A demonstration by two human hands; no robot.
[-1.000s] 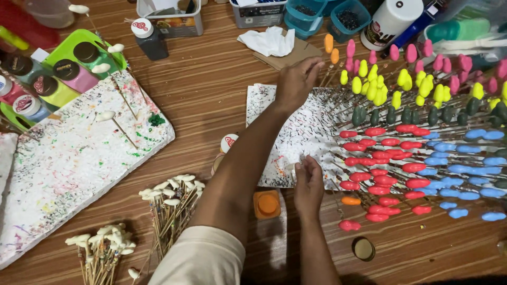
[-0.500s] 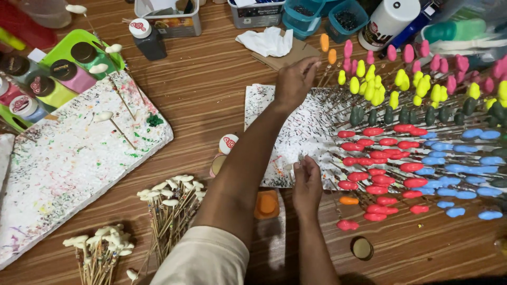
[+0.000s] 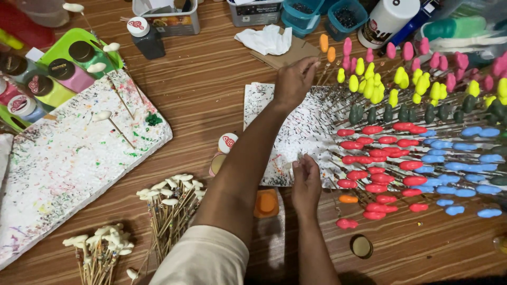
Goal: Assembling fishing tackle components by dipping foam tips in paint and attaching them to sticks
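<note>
Painted sticks (image 3: pixel 422 137) upright in foam board (image 3: pixel 285 137)

A wooden table (image 3: pixel 211 100) carries foam boards (image 3: pixel 68 158), paint bottles (image 3: pixel 145 37), and stick bundles (image 3: pixel 169 208).

There is only one view, from a camera on the person's head. It looks steeply down and a little forward onto the wooden counter (image 3: pixel 211 100), from close above. Both arms enter from the bottom edge, and the hands are near the middle. The far containers are cut by the top edge, and the painted sticks (image 3: pixel 412 132) run out at the right.
</note>
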